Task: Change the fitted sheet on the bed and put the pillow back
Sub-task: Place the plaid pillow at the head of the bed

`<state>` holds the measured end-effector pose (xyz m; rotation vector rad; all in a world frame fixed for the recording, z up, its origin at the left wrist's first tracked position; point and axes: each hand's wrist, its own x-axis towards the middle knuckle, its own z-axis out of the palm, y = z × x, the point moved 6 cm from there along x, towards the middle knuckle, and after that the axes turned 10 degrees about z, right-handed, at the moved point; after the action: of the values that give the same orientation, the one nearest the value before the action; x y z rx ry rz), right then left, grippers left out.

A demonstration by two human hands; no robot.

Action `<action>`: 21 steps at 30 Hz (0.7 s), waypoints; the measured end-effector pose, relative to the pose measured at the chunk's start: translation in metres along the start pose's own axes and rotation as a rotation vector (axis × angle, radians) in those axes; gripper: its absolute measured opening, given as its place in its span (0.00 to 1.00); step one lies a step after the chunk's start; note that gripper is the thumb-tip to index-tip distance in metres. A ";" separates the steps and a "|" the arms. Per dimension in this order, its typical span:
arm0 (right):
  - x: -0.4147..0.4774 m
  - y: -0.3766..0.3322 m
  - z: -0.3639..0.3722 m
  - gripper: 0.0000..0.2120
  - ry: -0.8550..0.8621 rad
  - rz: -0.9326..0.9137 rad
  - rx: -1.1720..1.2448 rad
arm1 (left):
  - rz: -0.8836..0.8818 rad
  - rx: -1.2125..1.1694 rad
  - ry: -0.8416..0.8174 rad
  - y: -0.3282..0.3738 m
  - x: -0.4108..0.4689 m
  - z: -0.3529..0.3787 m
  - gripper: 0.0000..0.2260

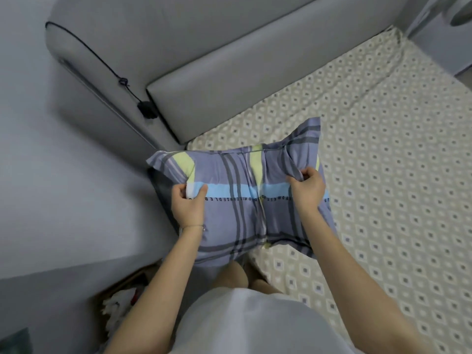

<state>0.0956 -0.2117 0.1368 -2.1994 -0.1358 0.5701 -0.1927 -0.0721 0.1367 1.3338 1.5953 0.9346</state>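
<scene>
Over the sheet point(383, 175) — left hand point(187, 206), right hand point(307, 191) — fingers point(202, 190) pinch the pillow point(237, 210) (plaid).

Both arms bare, stretched forward from bottom of frame toward centre. Left hand point(187, 204) left of centre, back of hand up, thumb and curled fingers pinching a fold of the pillow point(237, 213). Right hand point(306, 189) right of centre, slightly higher in frame, fingers curled into a bunched fold of the same cover (thumb mostly tucked, hard to see). Left forearm point(171, 277) rising from lower centre-left, right forearm point(344, 264) running in diagonally from lower right. Wrists roughly straight. Hands well apart.
</scene>
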 end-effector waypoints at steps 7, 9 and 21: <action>0.108 -0.050 0.051 0.12 -0.008 -0.026 -0.093 | -0.171 -0.017 -0.060 -0.006 0.076 0.082 0.15; 0.139 -0.062 0.072 0.10 -0.031 -0.043 -0.127 | -0.213 -0.017 -0.080 -0.015 0.097 0.106 0.15; 0.297 -0.085 0.169 0.05 -0.067 -0.009 -0.264 | -0.307 0.027 -0.240 -0.086 0.215 0.223 0.13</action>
<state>0.2928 0.0482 0.0044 -2.4334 -0.2692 0.6521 -0.0356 0.1334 -0.0548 1.1303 1.5715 0.5475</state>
